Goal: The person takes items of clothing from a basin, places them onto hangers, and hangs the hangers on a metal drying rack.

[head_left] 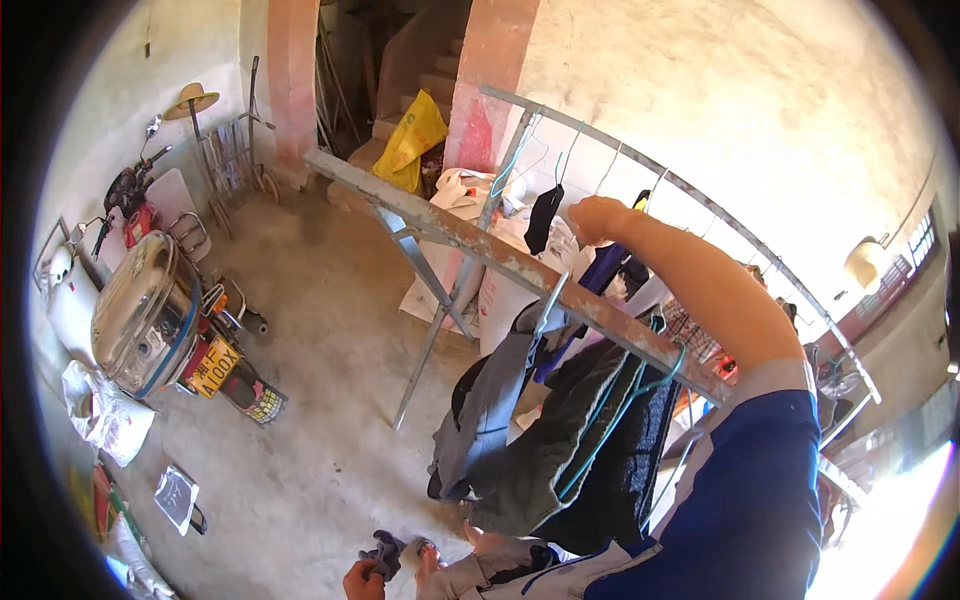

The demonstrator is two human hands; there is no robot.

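Note:
My left hand [363, 581], low in the picture, is closed on a small crumpled dark grey cloth [385, 553], perhaps a sock. Across the metal drying rack [460, 228] stretches my right arm, in a blue and white sleeve. At its end my right hand [597, 219] is closed near the far rail; whatever it grips is hidden. Just left of that hand a black sock [543, 220] hangs from a hanger. A dark purple garment [602, 268] hangs below the hand. On the near bar, grey trousers [490, 400] and dark green clothing [575, 440] hang from blue hangers.
A motorbike [150, 310] with a rear box stands at the left wall. White sacks [505, 300] and a yellow bag [410, 140] lie behind the rack. A white plastic bag [108, 412] and a dark flat bag [178, 500] sit on the concrete floor [300, 350].

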